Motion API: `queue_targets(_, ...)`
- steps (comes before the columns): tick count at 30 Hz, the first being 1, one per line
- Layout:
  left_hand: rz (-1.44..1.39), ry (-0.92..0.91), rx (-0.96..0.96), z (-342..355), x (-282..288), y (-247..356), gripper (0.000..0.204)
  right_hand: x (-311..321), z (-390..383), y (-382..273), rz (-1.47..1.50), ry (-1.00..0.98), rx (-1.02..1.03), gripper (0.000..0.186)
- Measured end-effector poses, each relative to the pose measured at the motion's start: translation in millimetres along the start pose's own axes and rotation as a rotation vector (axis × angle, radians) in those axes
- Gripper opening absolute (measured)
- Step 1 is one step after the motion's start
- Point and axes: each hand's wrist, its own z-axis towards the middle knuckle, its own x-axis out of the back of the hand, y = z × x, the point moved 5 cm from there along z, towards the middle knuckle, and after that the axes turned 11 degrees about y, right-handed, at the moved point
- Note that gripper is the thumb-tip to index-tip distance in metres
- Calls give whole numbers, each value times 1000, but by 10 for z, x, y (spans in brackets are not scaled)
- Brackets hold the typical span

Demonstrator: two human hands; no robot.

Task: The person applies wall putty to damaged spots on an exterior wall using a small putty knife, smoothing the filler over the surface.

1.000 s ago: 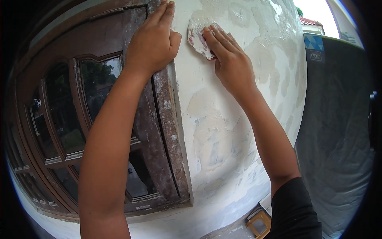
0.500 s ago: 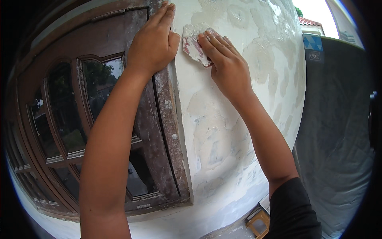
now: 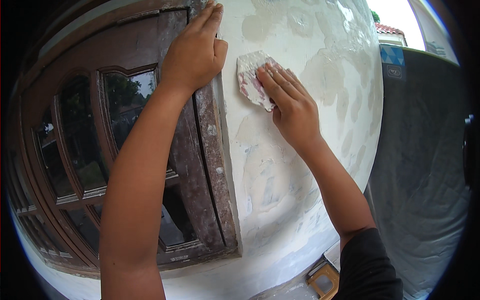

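Right hand (image 3: 292, 107), fingers extended and flat, pressing a dusty sheet of sandpaper (image 3: 252, 79) against the patched white wall (image 3: 300, 190). Left hand (image 3: 194, 52), fingers together, laid flat and empty on the weathered brown window frame (image 3: 207, 165) just beside the sandpaper. A yellow-rimmed object (image 3: 324, 281) lies below.

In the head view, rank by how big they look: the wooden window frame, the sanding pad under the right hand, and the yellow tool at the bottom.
1. wooden window frame, by far the largest.
2 and 3. sanding pad and yellow tool look about alike; fingers cover part of the pad and the tool sits farther off, so no ranking.
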Motion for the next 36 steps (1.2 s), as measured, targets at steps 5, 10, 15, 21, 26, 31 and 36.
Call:
queue_targets(5, -47, 30, -28, 37, -75, 87, 61, 659, -683, -178, 42, -97, -156, 52)
queue_targets(10, -118, 119, -28, -99, 34, 142, 60, 1278, -1222, -275, 154, -71, -652, 57)
queue_targets(15, -526, 229, 90, -1133, -44, 808, 62, 2230, -2255, -364, 127, -217, -1277, 58)
queue_targets(21, -1053, -95, 843, -3280, -298, 3007, 62, 3519, -3467, -471, -251, -286, -1723, 40)
queue_targets(26, -1123, -512, 1462, -4592, -926, 5013, 54, 4585, -4234, -429, -455, -152, -1941, 28)
queue_targets(31, -1053, -1103, 1339, -5143, -1070, 6811, 48, 5806, -4528, -258, -831, -397, -2020, 22)
queue_targets(36, -1004, -1616, 1177, -5440, -1116, 8227, 43, 6540, -4918, 87, -1003, -601, -1890, 29)
